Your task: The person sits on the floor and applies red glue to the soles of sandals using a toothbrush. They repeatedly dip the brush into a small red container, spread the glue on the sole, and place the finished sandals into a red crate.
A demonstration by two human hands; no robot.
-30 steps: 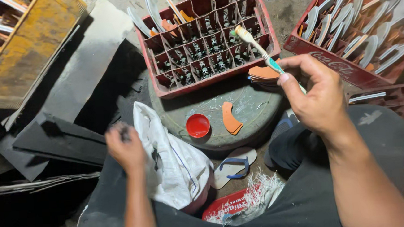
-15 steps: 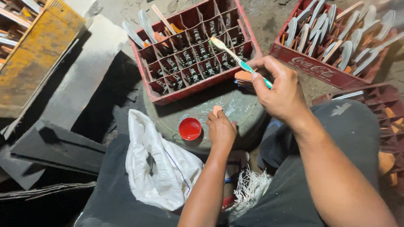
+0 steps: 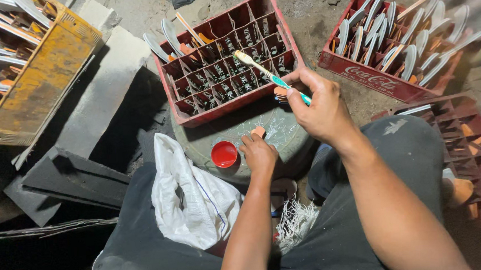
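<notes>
The right hand (image 3: 323, 109) is closed around a toothbrush (image 3: 267, 74) with a teal handle, bristles up over the near edge of the red divided crate (image 3: 226, 57) — an orange piece (image 3: 280, 92) is also tucked under its fingers. The left hand (image 3: 259, 153) pinches a small orange piece (image 3: 258, 131) on the round stone slab (image 3: 282, 129), just beside a red cap (image 3: 224, 153) near the slab's left edge. A white sack (image 3: 191, 195) lies on the lap.

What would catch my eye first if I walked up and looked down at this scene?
Probably the red crate at top centre, its compartments partly filled, and the right hand just below it holding a toothbrush. Next, the small red cap on the round slab, where the left hand fingers an orange piece. A second red crate of knife blades sits at upper right.
</notes>
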